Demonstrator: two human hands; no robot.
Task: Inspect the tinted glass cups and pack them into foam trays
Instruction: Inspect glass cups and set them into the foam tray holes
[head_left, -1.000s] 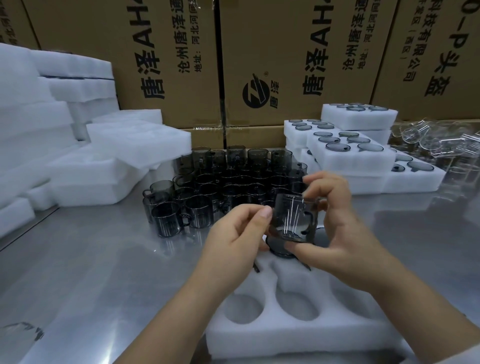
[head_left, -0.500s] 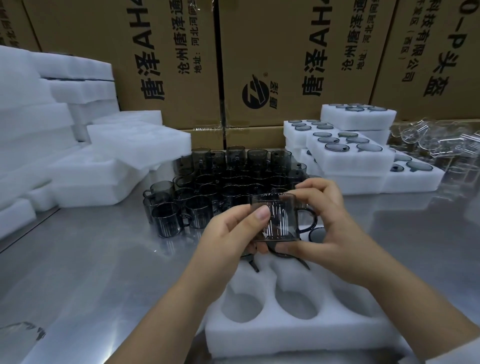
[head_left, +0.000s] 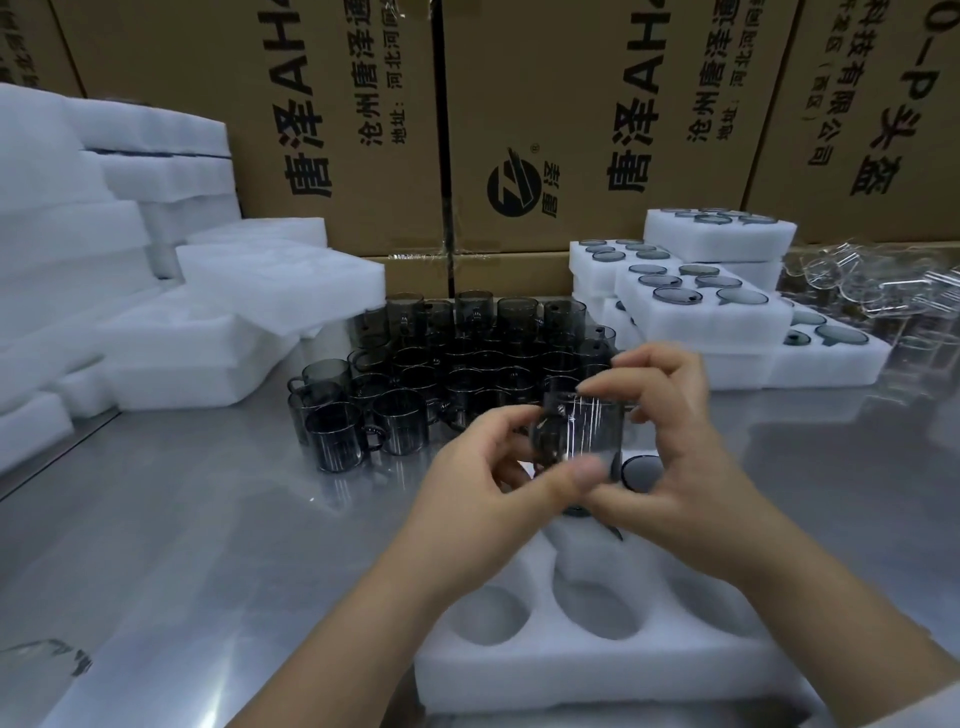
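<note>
I hold one smoky tinted glass cup (head_left: 584, 428) in mid-air between both hands, above the far end of a white foam tray (head_left: 597, 670). My left hand (head_left: 488, 483) pinches its left side and bottom with thumb and fingers. My right hand (head_left: 670, 441) grips its right side, fingers curled over the top. The tray's near pockets show empty; a dark cup (head_left: 641, 470) sits in a far pocket, partly hidden by my hands. A cluster of several tinted cups (head_left: 441, 374) stands on the steel table just beyond.
Stacks of blank white foam (head_left: 156, 312) fill the left. Packed foam trays (head_left: 706, 306) with cups are stacked at the right, clear glassware (head_left: 872, 291) beyond them. Cardboard cartons (head_left: 519, 130) wall the back. Another glass piece (head_left: 47, 660) lies at the lower left of the steel table (head_left: 208, 519).
The cup has been turned in my hands; its handle, seen on the right half a second ago, no longer shows there. My left thumb has shifted under the cup.
</note>
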